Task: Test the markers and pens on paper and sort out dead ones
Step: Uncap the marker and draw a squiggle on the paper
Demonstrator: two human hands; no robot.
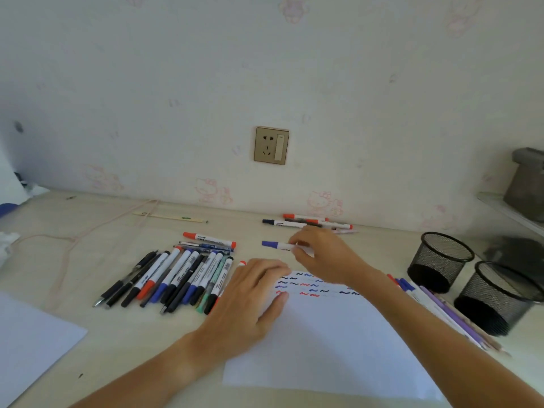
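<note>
Item in hand: one blue-capped marker [278, 245], cap on, lying level and pinched at its barrel by the fingers of my right hand [321, 254], just beyond the far edge of the test paper [323, 343]. My left hand [250, 298] lies spread and flat on the paper's near-left corner, pinning it, fingertips beside the rows of black, blue and red squiggles [312, 287]. Left of the paper: a fanned row of markers and pens [176, 278], with a red-capped marker [209, 239] lying crosswise beyond it. Far side, near the wall: a small separate group of markers [309, 222], near the marker I hold; I judge one of these piles to be the dead lot, though I cannot tell which. Right of the paper: more pens [435, 310], then two black mesh cups [471, 281]. Wall socket [271, 145] above; a second sheet [32, 340] at near left. Handling note: I would lay the marker parallel to its pile, release only once it rests on the tabletop [117, 348], and hold the paper pinned.
</note>
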